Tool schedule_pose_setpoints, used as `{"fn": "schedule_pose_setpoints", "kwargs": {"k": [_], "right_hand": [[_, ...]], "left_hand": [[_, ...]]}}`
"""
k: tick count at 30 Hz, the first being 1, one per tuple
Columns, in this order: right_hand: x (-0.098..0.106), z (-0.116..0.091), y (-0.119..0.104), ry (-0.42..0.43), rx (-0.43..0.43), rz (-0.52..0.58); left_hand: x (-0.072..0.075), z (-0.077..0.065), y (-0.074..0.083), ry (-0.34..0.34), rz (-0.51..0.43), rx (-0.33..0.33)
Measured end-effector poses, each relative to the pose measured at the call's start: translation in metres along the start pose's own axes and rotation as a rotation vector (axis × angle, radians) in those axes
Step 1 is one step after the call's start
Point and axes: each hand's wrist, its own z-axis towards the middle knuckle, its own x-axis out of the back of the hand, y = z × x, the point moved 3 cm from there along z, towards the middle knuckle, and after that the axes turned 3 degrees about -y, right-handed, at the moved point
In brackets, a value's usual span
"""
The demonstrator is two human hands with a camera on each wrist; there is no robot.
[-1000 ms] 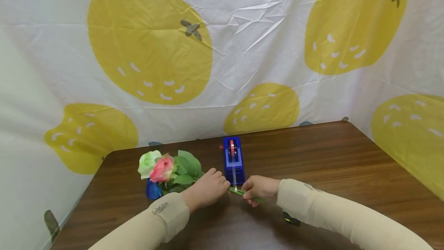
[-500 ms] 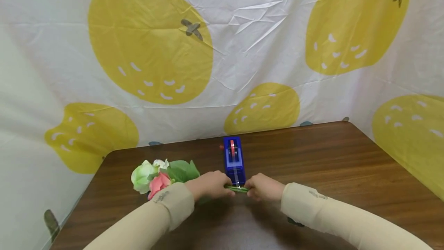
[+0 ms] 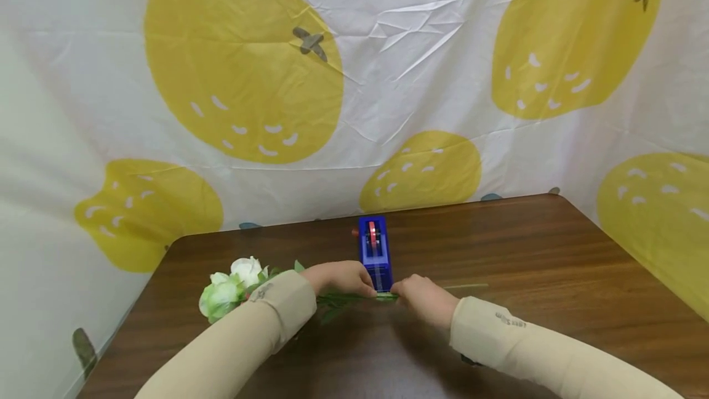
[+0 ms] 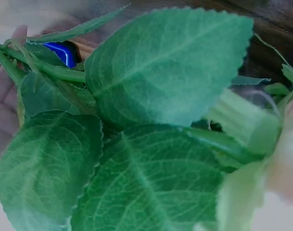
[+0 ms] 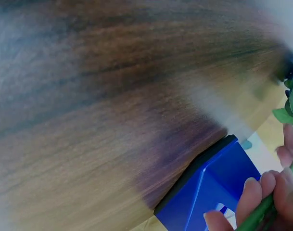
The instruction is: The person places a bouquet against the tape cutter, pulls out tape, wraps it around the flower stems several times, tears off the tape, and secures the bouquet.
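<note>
In the head view my left hand [image 3: 344, 277] grips a bunch of artificial roses by its green stems [image 3: 386, 296]. A pale green rose [image 3: 218, 296] and a white rose [image 3: 247, 270] show at the left, the rest largely behind the left sleeve. My right hand [image 3: 425, 300] pinches the same stems a short gap to the right. Between the hands, clear tape [image 3: 379, 277] runs from the blue tape dispenser [image 3: 365, 255] down to the stems. Large leaves [image 4: 170, 67] fill the left wrist view. In the right wrist view, the right fingers [image 5: 249, 199] curl round a stem [image 5: 257, 215].
The brown wooden table [image 3: 520, 245] extends around the hands. Past the right hand a thin stem end [image 3: 468, 286] sticks out to the right. A white cloth with yellow lemons [image 3: 244, 66] hangs behind the table's back edge.
The stems have come up to the dispenser's front edge and the hands now meet them there. The bunch has turned: the white rose shows more, while the pink rose has gone behind the left sleeve.
</note>
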Motion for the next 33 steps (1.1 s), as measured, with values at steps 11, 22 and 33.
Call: {"fn": "schedule_pose_setpoints", "kwargs": {"k": [11, 22, 33], "right_hand": [[0.0, -0.003, -0.002, 0.19, 0.154, -0.259], [-0.002, -0.004, -0.002, 0.357, 0.185, -0.415], [-0.002, -0.001, -0.002, 0.387, 0.171, -0.382]], "left_hand": [[-0.001, 0.002, -0.003, -0.123, -0.087, 0.006], [-0.008, 0.003, -0.009, -0.127, -0.4, 0.041], [-0.015, 0.004, -0.01, -0.092, -0.411, 0.072]]}}
